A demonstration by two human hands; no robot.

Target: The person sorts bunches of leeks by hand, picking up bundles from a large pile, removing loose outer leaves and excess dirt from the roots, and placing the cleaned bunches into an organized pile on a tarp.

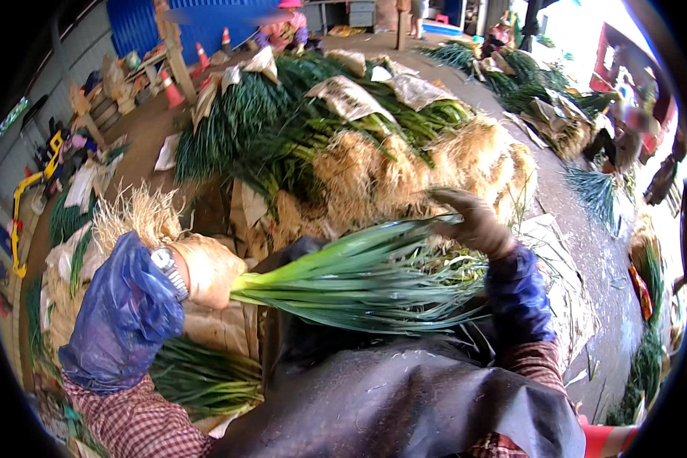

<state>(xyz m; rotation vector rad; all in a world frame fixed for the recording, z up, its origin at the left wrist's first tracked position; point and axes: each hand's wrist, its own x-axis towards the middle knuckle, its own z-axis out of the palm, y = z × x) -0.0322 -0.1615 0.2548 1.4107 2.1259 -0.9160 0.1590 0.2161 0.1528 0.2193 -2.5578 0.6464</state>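
My left hand (210, 269), in a pale glove with a watch at the wrist, is closed round the stalks of a bunch of green onions (351, 278). The leaves fan out to the right across my dark apron (404, 397). Pale stringy roots (141, 217) show on the far side of that hand. My right hand (475, 224), in a dirty glove, is over the leaf tips at the right with its fingers stretched out. Whether it touches the leaves, I cannot tell. Blue plastic sleeves cover both forearms.
Ahead lies a big heap of green onions (244, 114), roots (427, 172) toward me, with sacking (351, 98) on top. More green onions (206, 374) lie at my lower left. Traffic cones (171, 90) stand far left. Other people (282, 30) sit farther back.
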